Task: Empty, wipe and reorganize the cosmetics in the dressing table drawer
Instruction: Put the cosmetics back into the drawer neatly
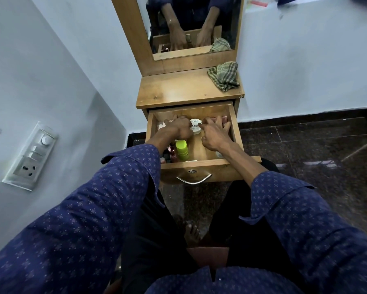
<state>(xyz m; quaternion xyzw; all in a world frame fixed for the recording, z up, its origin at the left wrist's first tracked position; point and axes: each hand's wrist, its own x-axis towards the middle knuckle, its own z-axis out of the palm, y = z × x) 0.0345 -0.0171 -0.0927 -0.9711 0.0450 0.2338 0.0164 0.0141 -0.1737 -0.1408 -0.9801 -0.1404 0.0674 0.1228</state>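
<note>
Seated person, both arms in blue patterned sleeves reaching into the open drawer of a wooden dressing table. Drawer is pulled out toward the knees, metal handle on its front.

Left hand is in the back-left part of the drawer, knuckles up, fingers curled down over small items; cannot tell what it grips, if anything. Right hand is in the back-right part, fingers bent and partly spread over pinkish items at the back wall; whether it pinches any of them cannot be told.

Between the 2 hands sits a white round jar with dark print on the lid, touching or just beside both hands. Near the front-left of the drawer stands a lime-green capped bottle, with several small dark and red bottles just beside it on the left. Middle and front-right of the drawer floor show bare wood.

On the table top, back-right corner, lies a crumpled checked cloth, well apart from the hands. Mirror above reflects both hands and the cloth. A switchboard is on the left wall. Dark speckled floor on the right.
</note>
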